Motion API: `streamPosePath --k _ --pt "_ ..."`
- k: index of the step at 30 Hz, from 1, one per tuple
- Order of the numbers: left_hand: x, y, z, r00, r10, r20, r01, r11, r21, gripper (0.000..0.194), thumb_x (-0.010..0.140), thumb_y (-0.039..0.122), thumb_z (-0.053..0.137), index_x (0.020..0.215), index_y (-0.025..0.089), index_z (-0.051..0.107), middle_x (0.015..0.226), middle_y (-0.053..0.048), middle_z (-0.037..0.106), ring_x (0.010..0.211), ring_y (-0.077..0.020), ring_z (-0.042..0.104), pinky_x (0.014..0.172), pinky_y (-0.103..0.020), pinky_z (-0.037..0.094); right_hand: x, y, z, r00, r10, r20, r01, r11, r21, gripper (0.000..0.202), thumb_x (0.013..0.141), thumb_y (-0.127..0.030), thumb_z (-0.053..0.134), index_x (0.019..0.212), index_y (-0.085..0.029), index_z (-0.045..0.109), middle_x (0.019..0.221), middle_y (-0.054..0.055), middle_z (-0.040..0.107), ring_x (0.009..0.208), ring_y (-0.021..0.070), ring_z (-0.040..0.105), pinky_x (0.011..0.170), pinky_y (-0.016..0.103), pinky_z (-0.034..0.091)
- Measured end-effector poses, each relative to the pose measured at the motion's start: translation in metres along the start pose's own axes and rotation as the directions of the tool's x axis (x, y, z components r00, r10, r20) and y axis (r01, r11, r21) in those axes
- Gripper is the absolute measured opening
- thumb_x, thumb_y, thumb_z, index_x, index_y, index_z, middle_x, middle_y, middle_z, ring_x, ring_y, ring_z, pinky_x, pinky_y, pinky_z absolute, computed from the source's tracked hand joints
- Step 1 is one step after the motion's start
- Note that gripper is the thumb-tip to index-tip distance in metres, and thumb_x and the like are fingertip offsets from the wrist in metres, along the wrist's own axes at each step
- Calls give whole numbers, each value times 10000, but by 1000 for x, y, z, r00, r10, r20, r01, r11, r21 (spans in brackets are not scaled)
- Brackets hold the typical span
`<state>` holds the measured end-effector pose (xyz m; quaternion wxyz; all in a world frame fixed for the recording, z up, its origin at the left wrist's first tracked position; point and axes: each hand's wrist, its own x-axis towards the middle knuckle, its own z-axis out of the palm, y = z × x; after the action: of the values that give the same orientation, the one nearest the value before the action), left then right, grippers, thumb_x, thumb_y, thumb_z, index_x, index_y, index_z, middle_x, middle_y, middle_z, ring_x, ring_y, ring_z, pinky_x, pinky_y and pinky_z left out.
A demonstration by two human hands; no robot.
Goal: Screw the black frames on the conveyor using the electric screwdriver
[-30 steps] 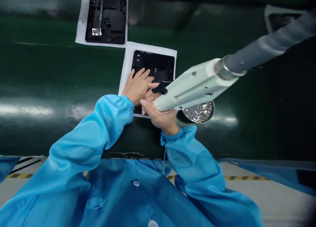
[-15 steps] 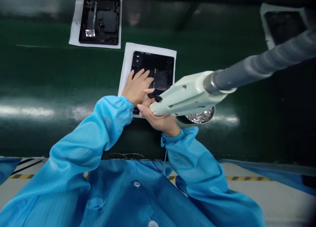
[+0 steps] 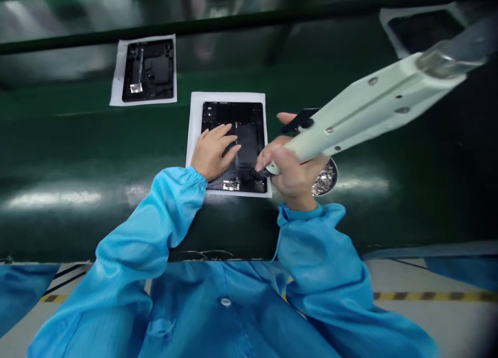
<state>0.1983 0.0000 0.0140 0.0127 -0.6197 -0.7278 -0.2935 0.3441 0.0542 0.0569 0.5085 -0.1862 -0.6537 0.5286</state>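
My right hand (image 3: 293,168) is wrapped round a pale green power screwdriver (image 3: 365,106) with a black lever. Its black nose points down-left over the lower right of a black tablet housing (image 3: 251,145); whether it touches cannot be told. That housing lies on a white sheet (image 3: 194,114) in front of me. Fingers apart, my left hand (image 3: 216,150) rests on the housing's left side. A small silver circuit board (image 3: 231,185) sits at its lower edge, with a thin ribbon cable running up from it.
Right of the housing, partly behind my right hand, stands a round bowl of small metal parts (image 3: 324,179). Another housing (image 3: 150,70) with a board lies on a sheet at the upper left. A third dark panel (image 3: 426,31) is at the upper right. A thick grey hose (image 3: 476,36) trails from the screwdriver.
My right hand and the screwdriver have moved right, away from my left hand, uncovering the small board. My left hand stays on the housing. The whole view has shifted.
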Motion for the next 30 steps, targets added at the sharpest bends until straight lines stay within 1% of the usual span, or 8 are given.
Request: streamPosePath --k 4,7,10,13,18,22,27,30 --pt "-8 -27 -16 973 -44 -224 40 999 -24 257 908 306 512 952 161 720 1074 -93 724 1037 -195 659 941 -330 491 10 4 -18 998 -44 -40 45 998 41 309 811 -457 662 1054 -266 652 555 -46 573 454 137 565 472 308 518" --pt "-20 -54 -43 910 -300 -287 282 954 -103 263 871 331 544 928 142 719 900 -76 745 823 -171 702 779 -278 547 16 2 -23 996 -69 -54 67 997 -35 270 754 -309 740 1003 -231 671 811 7 706 736 188 698 741 387 596" --pt "-32 -64 -70 800 -579 -158 542 810 -222 353 845 437 558 902 120 702 738 -52 717 582 -141 672 560 -228 525 18 -5 -24 999 -9 -38 7 999 -51 287 724 -261 753 990 -210 659 989 46 717 845 209 712 809 410 595" --pt "-42 -47 -84 733 -679 52 680 725 -109 439 765 580 614 743 147 683 605 -30 663 483 -140 611 470 -224 451 18 -11 -22 997 67 -31 -70 995 -73 285 744 -269 726 1006 -193 644 884 47 722 740 194 704 705 374 606" --pt "-50 -15 -76 746 -651 142 639 759 127 426 683 594 674 570 193 585 534 2 587 514 -137 535 470 -232 334 16 -17 -19 992 112 -57 -121 977 -178 212 733 -283 718 904 -179 648 757 20 692 627 151 646 607 313 574" --pt "-53 -21 -69 809 -563 167 579 812 -68 393 717 517 627 542 187 505 463 44 456 447 -88 411 452 -212 272 16 -20 -18 989 126 -74 -138 974 -182 186 716 -274 714 847 -170 631 695 11 666 582 143 610 572 296 532" --pt "-36 -37 -65 737 -661 -140 529 694 -488 303 609 385 688 586 185 462 486 66 462 432 -57 401 435 -175 289 18 -20 -15 996 58 -71 -70 982 -177 213 704 -266 699 876 -175 612 646 -13 631 555 130 561 547 267 482" --pt "-5 -48 -63 719 -656 -232 467 702 -538 304 589 343 692 670 194 439 531 67 510 459 -62 463 471 -172 356 20 -19 -12 998 32 -52 -41 980 -194 157 720 -267 662 831 -183 590 622 -16 607 536 124 541 522 249 461"
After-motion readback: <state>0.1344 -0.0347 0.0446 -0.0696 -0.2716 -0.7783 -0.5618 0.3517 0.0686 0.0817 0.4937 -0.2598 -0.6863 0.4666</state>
